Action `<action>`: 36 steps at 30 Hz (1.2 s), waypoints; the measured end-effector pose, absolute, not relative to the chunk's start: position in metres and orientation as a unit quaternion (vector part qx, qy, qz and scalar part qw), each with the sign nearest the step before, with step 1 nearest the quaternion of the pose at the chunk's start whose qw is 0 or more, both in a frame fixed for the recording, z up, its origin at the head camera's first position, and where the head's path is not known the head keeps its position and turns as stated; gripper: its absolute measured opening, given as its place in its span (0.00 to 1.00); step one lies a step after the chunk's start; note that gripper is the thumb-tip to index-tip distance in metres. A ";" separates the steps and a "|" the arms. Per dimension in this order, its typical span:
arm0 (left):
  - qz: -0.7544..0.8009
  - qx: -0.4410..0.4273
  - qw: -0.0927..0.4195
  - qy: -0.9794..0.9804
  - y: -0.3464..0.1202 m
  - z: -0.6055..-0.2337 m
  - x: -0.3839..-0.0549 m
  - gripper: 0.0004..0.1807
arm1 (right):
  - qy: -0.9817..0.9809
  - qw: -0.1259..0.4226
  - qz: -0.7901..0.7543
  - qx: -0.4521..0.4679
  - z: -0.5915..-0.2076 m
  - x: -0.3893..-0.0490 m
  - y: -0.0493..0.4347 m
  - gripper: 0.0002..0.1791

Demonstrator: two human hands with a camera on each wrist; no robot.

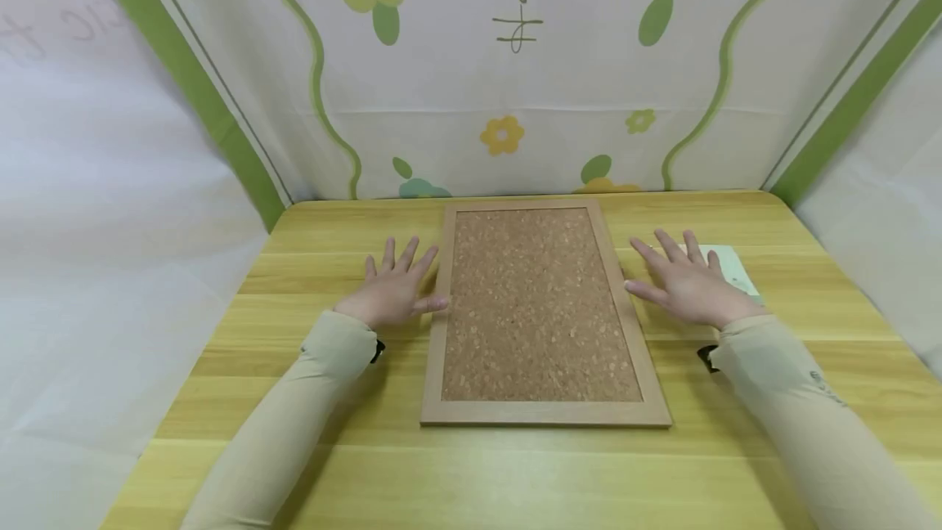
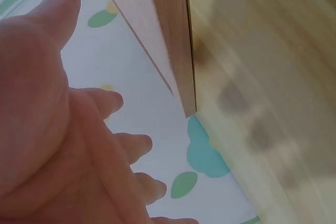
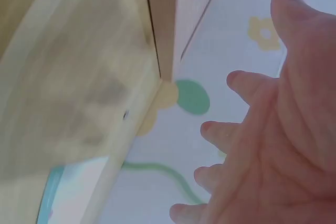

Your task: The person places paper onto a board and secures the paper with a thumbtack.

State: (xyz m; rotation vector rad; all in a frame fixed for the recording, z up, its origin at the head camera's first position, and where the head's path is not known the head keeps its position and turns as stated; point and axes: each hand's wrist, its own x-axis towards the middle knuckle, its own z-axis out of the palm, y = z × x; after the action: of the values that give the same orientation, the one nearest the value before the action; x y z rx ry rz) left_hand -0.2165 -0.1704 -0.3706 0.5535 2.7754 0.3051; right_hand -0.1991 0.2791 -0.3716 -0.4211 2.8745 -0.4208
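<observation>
A cork board in a pale wooden frame lies flat on the table, its long sides running away from me. My left hand is spread beside its left edge, palm down and raised above the tabletop; the thumb overlaps the frame in the head view. On the other side, my right hand is also spread, between the board and a pale green-white card that it partly hides. Both wrist views show straight, separated fingers with nothing in them, and the frame's side stands apart from the left hand.
The wooden table reaches back to a white cloth printed with flowers and green lines. White cloth walls hang at left and right. Dark wrist straps show under both sleeves.
</observation>
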 end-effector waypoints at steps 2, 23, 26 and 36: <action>0.106 0.195 0.148 0.964 -0.171 -0.373 -0.217 0.51 | 0.974 0.099 -0.145 -0.142 -0.371 -0.200 0.287 0.46; 0.191 0.192 0.158 0.950 -0.179 -0.386 -0.221 0.20 | 0.990 0.035 -0.091 -0.106 -0.349 -0.216 0.381 0.24; 0.214 0.188 0.184 0.941 -0.182 -0.392 -0.225 0.21 | 0.983 0.121 -0.112 -0.079 -0.356 -0.223 0.397 0.26; 0.259 0.182 0.250 0.915 -0.180 -0.400 -0.235 0.21 | 0.980 0.159 -0.110 -0.034 -0.375 -0.241 0.417 0.45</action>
State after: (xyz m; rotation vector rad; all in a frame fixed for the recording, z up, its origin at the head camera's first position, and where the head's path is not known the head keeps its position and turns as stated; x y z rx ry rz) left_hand -0.2353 -0.1796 -0.3996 0.4953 2.4901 0.7059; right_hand -0.2410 0.4171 -0.3754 -0.0962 2.8026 -0.3155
